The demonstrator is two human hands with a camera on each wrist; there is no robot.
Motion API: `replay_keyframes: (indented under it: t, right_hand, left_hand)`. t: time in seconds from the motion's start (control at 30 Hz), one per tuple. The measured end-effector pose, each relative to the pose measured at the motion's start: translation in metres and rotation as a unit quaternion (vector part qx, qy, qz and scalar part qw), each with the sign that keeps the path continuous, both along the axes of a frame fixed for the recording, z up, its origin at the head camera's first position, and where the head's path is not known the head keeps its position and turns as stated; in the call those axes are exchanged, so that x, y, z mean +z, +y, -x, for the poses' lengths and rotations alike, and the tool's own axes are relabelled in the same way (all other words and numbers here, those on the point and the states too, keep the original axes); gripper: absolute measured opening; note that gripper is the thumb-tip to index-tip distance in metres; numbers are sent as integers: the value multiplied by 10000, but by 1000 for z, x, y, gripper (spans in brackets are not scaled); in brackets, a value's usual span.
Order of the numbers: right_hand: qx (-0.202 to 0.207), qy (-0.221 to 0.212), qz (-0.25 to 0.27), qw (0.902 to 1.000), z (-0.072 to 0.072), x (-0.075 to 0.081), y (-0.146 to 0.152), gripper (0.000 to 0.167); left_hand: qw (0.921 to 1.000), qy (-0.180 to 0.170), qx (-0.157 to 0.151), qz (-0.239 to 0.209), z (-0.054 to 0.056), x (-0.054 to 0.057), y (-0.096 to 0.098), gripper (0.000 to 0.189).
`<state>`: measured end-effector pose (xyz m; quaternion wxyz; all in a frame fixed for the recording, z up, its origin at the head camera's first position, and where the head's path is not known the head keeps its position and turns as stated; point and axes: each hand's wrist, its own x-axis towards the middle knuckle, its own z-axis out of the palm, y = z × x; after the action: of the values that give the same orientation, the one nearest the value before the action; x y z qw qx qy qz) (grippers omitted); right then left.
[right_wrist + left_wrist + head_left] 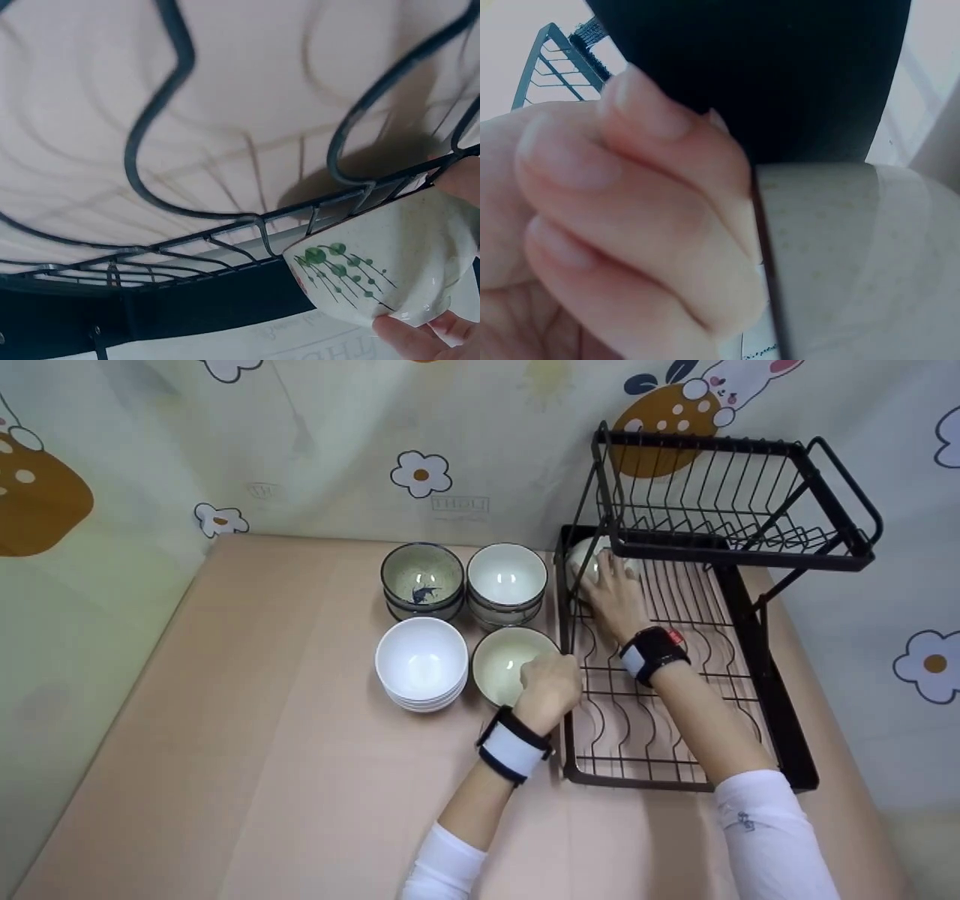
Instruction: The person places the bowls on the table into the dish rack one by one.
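My right hand grips a white bowl with a painted green plant. The bowl stands tipped on its side against the wires at the rack's far left corner. In the head view, most of this bowl is hidden by the hand. My left hand has its fingers curled in, beside the rack's left edge and over the right side of a cream bowl. In the left wrist view, its curled fingers are close to a dark-rimmed bowl, and nothing shows between them.
A black two-tier dish rack stands on the right, its upper tier overhanging the back. Left of it are stacked white bowls, patterned bowls and pale bowls. A printed cloth hangs behind the table.
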<state>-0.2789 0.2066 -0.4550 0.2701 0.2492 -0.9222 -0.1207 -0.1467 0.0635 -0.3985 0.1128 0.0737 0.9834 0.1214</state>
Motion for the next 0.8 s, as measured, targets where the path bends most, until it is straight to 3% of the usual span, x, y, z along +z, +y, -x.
replay_keyframes:
  t: [0.13, 0.23, 0.37, 0.57, 0.8]
  right_hand:
    - [177, 299, 377, 9987, -1, -2, 2, 65]
    - [45, -245, 952, 9951, -7, 4, -1, 52]
    - [-183, -1117, 1643, 9799, -22, 19, -5, 32]
    - [-529, -1855, 1899, 9627, -56, 45, -7, 38]
    - [-54, -1260, 2599, 9574, -86, 56, -7, 31]
  left_hand:
    - [10000, -45, -9, -11, 0, 0, 1, 19]
    - [9999, -168, -7, 5, 2, 1, 0, 19]
    - [9996, -282, -36, -5, 2, 1, 0, 17]
    - [9992, -383, -88, 68, 4, 2, 2, 17]
    - [9988, -478, -75, 102, 4, 1, 1, 19]
